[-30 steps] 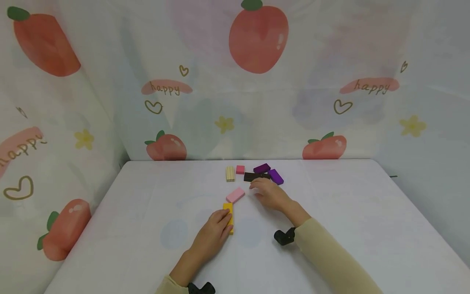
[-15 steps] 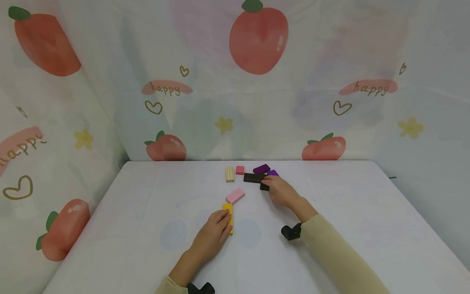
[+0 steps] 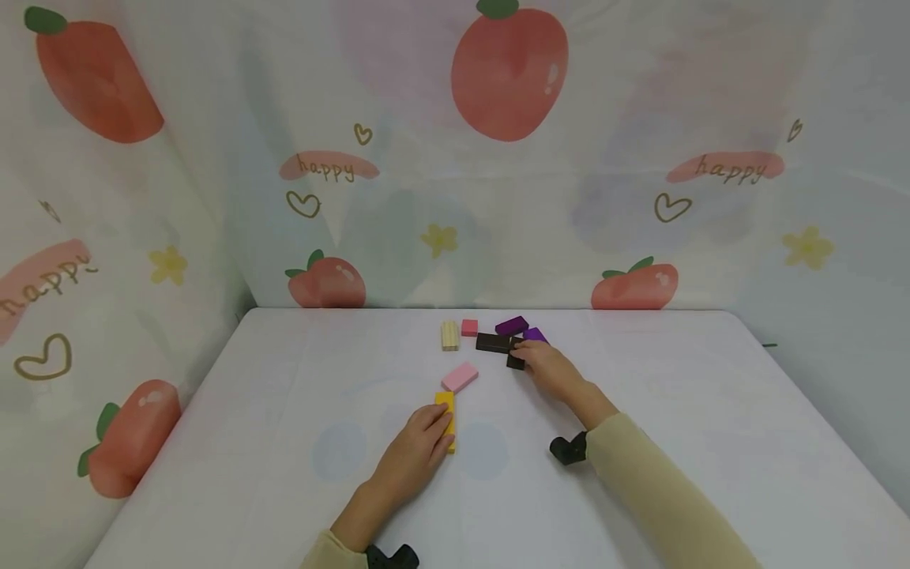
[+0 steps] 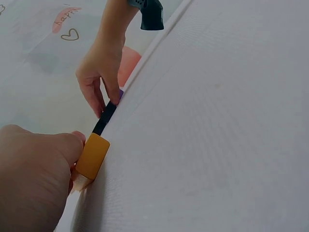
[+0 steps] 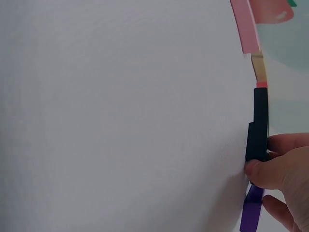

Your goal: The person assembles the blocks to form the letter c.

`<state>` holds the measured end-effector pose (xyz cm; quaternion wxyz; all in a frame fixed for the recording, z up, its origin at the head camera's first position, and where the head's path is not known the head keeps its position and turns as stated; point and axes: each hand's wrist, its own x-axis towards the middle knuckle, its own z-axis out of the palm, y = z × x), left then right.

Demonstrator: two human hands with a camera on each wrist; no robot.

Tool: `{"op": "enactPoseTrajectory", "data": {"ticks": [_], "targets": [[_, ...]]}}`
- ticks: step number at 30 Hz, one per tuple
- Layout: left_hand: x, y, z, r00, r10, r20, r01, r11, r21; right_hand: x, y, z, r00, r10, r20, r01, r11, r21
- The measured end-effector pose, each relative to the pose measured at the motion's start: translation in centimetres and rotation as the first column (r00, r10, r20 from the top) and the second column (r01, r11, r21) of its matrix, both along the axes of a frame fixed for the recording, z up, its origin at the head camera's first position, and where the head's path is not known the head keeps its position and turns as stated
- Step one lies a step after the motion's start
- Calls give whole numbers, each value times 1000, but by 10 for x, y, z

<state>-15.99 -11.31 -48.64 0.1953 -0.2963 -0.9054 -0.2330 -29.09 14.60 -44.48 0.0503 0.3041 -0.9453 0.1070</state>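
Observation:
In the head view my left hand (image 3: 408,446) grips a long yellow block (image 3: 444,397) lying on the white table. The left wrist view shows the thumb along one side of this yellow block (image 4: 93,157). Farther back, my right hand (image 3: 558,375) pinches a small black block (image 3: 516,361) between thumb and fingers. That held black block (image 5: 257,140) overlaps the end of another black block (image 3: 493,342) in the right wrist view. A violet block (image 3: 535,335) lies just behind the right fingers, partly hidden by them.
A pink block (image 3: 460,377) lies at the far end of the yellow one. Toward the table's back edge are a ridged cream block (image 3: 449,335), a small red block (image 3: 469,327) and a dark purple block (image 3: 512,325). A printed cloth (image 3: 398,221) hangs behind the table.
My right hand has moved right from in front of the black blocks and now pinches one, which stands angled to the other. My left hand stays on the yellow block.

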Motion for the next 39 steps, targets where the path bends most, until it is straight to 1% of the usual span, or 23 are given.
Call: {"op": "enactPoseTrajectory", "data": {"ticks": [4, 7, 12, 17, 24, 28, 32, 35, 39], "targets": [[0, 1, 1, 1000, 5, -14, -4, 1000, 3, 4, 0, 0, 1000, 1, -9, -1, 1000, -14], [-1, 1, 3, 1000, 7, -9, -7, 1000, 8, 8, -1, 2, 1000, -1, -13, 1, 1000, -12], [0, 1, 4, 1000, 6, 11, -7, 1000, 2, 18, -2, 2, 999, 17, -29, -17, 1000, -8], [0, 1, 3, 1000, 3, -8, -3, 1000, 3, 28, -1, 0, 999, 18, -30, -18, 1000, -19], [0, 1, 2, 1000, 4, -20, -4, 1000, -2, 37, -2, -1, 997, 38, -63, -39, 999, -22], [1, 1, 3, 1000, -2, -11, 2, 1000, -2, 45, -4, -2, 997, 31, -73, -31, 1000, -5], [1, 2, 3, 1000, 11, 12, -10, 1000, -12, 53, -5, -3, 999, -2, -54, 2, 1000, -2], [1, 2, 3, 1000, 17, 19, -16, 1000, -13, 58, -6, -1, 998, -9, -56, 9, 1000, -7], [1, 2, 2, 1000, 8, -5, -9, 1000, -4, 66, -8, 2, 996, 29, -80, -29, 1000, 6]]}}
